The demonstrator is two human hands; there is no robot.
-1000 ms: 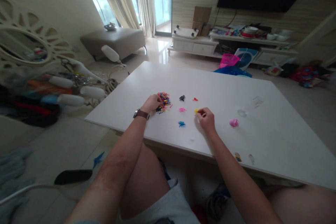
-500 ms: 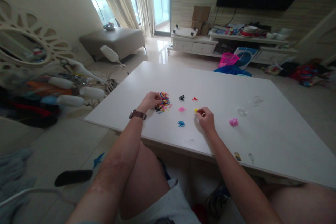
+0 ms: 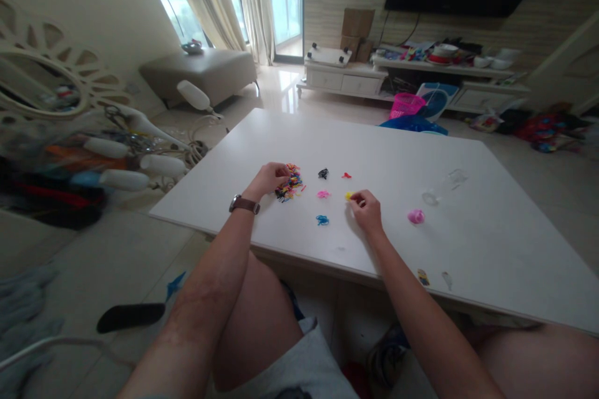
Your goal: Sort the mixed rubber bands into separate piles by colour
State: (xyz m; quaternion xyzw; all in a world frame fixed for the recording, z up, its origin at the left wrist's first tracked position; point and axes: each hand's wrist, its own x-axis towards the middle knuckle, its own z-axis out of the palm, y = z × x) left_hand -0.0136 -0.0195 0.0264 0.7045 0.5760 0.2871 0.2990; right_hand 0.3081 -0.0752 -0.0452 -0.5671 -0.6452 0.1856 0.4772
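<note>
Left hand (image 3: 271,178) and fingers had slid back a little, away from the middle of the mixed pile (image 3: 294,182), so that slightly more of the jumbled small pieces showed beside the fingertips. It was half closed, fingers bent and thumb near them, right at the pile's left edge; whether it pinched a piece I could not tell. A watch (image 3: 245,204) sat on that wrist.

Right hand (image 3: 354,199) had scarcely moved over the same span – it stayed curled, thumb and forefinger drawn close at the yellow pieces (image 3: 349,196), which showed just past the fingertips. Whether it gripped one of them was too small to make out.

Between the hands, the black pieces (image 3: 323,173), pink pieces (image 3: 323,194) and blue pieces (image 3: 322,220) lay in a line running from far to near on the white surface (image 3: 393,156), each bunch apart from the next. The red pieces (image 3: 346,175) lay beyond the yellow ones. None of these bunches had visibly grown or shifted, so the change seemed to be only in how the left hand was placed at the pile. Judging by the heap left, most pieces were still mixed – the small bunches held only a few by comparison
</note>
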